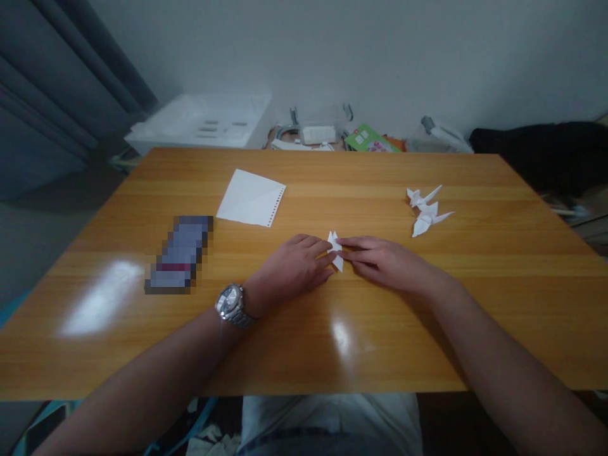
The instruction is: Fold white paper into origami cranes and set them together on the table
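A small white folded paper (337, 260) lies on the table in front of me, with two narrow points at its far end and one toward me. My left hand (297, 266), a metal watch on its wrist, has its fingertips closed on the paper's left side. From the right, my right hand (387, 263) pinches the opposite side with its fingertips. The fingers cover part of both edges of the paper. Two finished paper cranes (426, 215) rest close together at the far right.
A sheet of white paper (251, 197) with punched holes along one edge lies at the back left. Nearer sits a pixelated phone-shaped object (179, 256). Behind the wooden table (332, 361) are a white bin (204, 126) and a green booklet (370, 139).
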Demonstrator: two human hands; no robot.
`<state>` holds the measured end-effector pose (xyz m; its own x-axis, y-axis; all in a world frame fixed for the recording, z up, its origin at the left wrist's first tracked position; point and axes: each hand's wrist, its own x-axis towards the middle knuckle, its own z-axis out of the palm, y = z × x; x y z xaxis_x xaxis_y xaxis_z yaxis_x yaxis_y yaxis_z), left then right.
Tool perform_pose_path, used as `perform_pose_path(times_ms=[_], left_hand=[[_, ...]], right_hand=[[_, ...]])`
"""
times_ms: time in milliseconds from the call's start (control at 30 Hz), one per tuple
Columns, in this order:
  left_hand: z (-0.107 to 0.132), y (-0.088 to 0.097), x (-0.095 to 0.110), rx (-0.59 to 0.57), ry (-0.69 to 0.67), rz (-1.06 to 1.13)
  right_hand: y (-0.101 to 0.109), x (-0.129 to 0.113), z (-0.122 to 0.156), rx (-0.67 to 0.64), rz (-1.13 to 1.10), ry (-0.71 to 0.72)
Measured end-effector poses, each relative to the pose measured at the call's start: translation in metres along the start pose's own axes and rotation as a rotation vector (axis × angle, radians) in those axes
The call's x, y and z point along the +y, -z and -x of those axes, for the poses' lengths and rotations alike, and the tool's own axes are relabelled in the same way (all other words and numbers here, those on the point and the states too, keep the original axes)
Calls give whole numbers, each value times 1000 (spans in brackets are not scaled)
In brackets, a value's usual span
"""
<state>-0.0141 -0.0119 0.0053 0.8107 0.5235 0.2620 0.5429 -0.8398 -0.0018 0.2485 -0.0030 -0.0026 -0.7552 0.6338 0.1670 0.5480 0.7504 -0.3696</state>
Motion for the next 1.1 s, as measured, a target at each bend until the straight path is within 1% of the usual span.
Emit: perform_pose_path(times_ms=[67, 167, 367, 467, 667, 833, 933, 1100], left_hand=[[1, 1, -1, 2, -23, 24], [1, 2, -1, -24, -39, 49], [1, 5, 2, -94, -15, 67], [2, 4, 0, -104, -15, 93], [1, 1, -4, -78, -26, 90], [2, -1, -7, -4, -38, 60], [4, 1, -10, 8, -9, 27], [5, 3, -11, -8, 78, -3]], right_hand=[[0, 0, 0, 13, -7, 2], [0, 0, 0, 17, -4, 9], [2, -4, -2, 10, 3, -1], [2, -5, -3, 13, 8, -6], [0, -5, -3, 43, -5, -6], [0, -7, -4, 55, 6, -5], [1, -8, -4, 61, 16, -15], [2, -8, -6, 69, 36, -22]])
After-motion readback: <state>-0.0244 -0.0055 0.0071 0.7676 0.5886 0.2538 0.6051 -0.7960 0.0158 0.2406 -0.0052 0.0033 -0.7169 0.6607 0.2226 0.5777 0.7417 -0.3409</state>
